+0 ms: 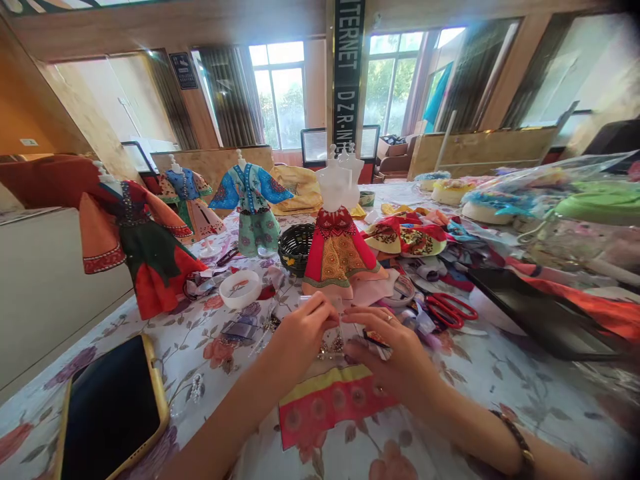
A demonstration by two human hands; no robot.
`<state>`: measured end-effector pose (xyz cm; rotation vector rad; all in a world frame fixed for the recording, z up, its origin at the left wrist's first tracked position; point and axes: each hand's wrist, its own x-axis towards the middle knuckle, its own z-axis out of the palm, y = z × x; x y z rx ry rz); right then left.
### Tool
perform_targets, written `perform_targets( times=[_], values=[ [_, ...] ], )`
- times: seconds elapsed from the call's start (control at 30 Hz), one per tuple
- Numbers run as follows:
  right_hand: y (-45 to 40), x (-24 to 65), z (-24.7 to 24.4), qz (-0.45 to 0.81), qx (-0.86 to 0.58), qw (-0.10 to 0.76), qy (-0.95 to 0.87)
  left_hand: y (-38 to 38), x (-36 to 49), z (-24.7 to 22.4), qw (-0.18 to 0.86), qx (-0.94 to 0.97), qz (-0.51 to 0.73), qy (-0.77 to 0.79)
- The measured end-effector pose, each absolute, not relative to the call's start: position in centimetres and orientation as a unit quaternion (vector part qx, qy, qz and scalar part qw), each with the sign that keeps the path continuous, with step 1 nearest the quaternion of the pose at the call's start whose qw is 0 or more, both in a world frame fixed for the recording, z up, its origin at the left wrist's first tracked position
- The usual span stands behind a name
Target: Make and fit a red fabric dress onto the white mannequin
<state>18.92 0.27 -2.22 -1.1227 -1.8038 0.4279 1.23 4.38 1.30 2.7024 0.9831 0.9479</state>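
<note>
A small clear plastic container with gold and dark beads in it lies between my two hands. My left hand is closed in a pinch at its left upper edge; what the fingertips hold is hidden. On the opposite side, my right hand has its thumb and fingers around the container's right edge, steadying it. Just below lies a pink strip of fabric with a yellow band and round motifs. A doll-size dress form in a red and gold skirt stands right behind the container.
A phone lies at front left, near a white tape roll. Red-handled scissors and a black tray are on the right. Behind stand a black basket, dressed forms and fabric scraps.
</note>
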Motion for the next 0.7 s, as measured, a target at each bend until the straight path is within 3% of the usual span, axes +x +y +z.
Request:
perform_targets(
  times=[0.13, 0.23, 0.7],
  values=[
    [-0.6, 18.4, -0.6, 0.462, -0.435, 0.508, -0.583, 4.3, 1.5, 1.3, 0.08, 0.855, 0.382, 0.343],
    [-1.0, 18.2, 0.1, 0.576, -0.407, 0.511, -0.492, 4.2, 1.5, 1.3, 0.063, 0.849, 0.394, 0.345],
    [-0.9, 18.1, -0.7, 0.673, -0.333, 0.542, -0.378, 3.8, 1.4, 0.8, -0.049, 0.862, 0.391, 0.319]
  ],
)
